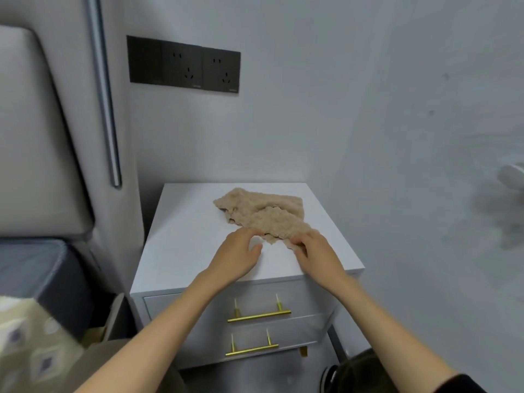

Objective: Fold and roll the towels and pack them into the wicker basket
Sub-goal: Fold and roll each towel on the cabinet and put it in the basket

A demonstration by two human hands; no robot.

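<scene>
A crumpled beige towel (263, 212) lies on the white top of a nightstand (184, 239), spread from the back middle toward the front right. My right hand (314, 251) pinches the towel's near edge with curled fingers. My left hand (239, 251) is beside it, its fingers curled and their tips at the towel's near edge; whether they grip the cloth is unclear. No wicker basket is in view.
The nightstand has two drawers with gold handles (259, 316). A padded headboard (37, 137) and a dark mattress edge (42, 279) are on the left. A black socket panel (184, 65) is on the wall behind. A patterned cloth (31, 344) lies at lower left.
</scene>
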